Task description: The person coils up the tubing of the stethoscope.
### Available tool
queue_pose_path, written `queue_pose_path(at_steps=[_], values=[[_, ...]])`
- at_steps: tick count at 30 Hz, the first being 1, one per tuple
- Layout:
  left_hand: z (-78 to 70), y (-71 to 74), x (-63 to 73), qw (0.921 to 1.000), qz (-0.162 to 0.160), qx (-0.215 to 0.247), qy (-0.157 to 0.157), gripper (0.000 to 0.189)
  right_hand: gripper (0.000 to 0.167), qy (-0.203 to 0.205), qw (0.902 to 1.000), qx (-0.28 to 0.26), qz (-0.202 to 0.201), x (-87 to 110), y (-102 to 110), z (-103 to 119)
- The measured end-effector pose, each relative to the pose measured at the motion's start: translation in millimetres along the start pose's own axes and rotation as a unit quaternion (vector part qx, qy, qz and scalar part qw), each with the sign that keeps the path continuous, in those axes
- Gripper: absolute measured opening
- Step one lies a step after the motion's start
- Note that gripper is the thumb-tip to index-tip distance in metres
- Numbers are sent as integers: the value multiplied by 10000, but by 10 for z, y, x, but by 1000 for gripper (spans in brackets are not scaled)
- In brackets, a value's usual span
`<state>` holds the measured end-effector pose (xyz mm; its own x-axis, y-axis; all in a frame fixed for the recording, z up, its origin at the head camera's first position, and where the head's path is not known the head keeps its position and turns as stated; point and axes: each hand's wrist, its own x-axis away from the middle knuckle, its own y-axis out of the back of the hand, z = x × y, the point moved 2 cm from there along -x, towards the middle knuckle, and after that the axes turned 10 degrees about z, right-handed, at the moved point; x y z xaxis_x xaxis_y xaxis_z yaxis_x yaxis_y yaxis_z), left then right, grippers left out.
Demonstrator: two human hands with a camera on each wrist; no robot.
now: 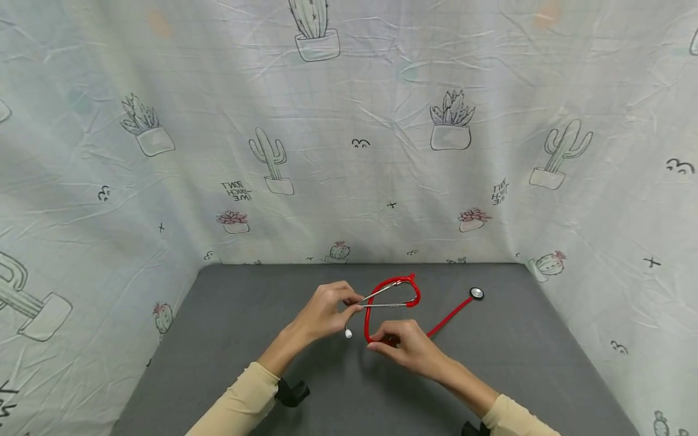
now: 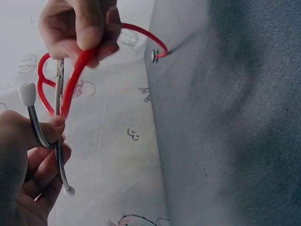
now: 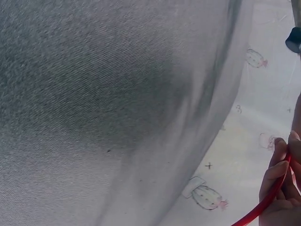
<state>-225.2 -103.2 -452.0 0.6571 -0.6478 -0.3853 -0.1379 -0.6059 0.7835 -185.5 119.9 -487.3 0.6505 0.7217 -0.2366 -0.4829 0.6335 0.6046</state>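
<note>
When viewed from the head, pinches the metal tubes [image 1: 387,305] of a stethoscope [image 1: 419,295] with the left hand [image 1: 329,310] and its red tubing [image 1: 367,322] with the right hand [image 1: 410,347], above the gray bench [image 1: 245,315]. From the left wrist, shows white earpieces [image 2: 27,94] beside gripping fingers [image 2: 44,176]. From the right wrist, shows the tubing clasped near the view's edge.
</note>
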Motion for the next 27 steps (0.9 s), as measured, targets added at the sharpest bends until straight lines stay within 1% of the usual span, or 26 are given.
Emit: queue_pose_path(at_steps=[2, 7, 12, 16, 21, 27], values=[[10, 11, -4, 9999, -20, 35, 112, 11, 4, 68, 10000, 42, -24, 5, 3, 41], [31, 22, -9, 9992, -49, 131, 362, 10, 10, 260, 9995, 153, -33, 1, 14, 128], [40, -7, -29, 9983, 160, 349, 449, 10, 2, 353, 9990, 248, 152, -7, 47, 204], [29, -32, -42, 9977, 362, 366, 449, 9, 7, 269, 9979, 338, 479, -2, 103, 290], [2, -44, -43, 9977, 485, 278, 387, 9, 7, 137, 9929, 822, 851, 18, 239, 421], [-3, -53, -53, 9969, 665, 108, 409, 10, 9, 49, 9801, 1530, 1265, 34, 462, 592]])
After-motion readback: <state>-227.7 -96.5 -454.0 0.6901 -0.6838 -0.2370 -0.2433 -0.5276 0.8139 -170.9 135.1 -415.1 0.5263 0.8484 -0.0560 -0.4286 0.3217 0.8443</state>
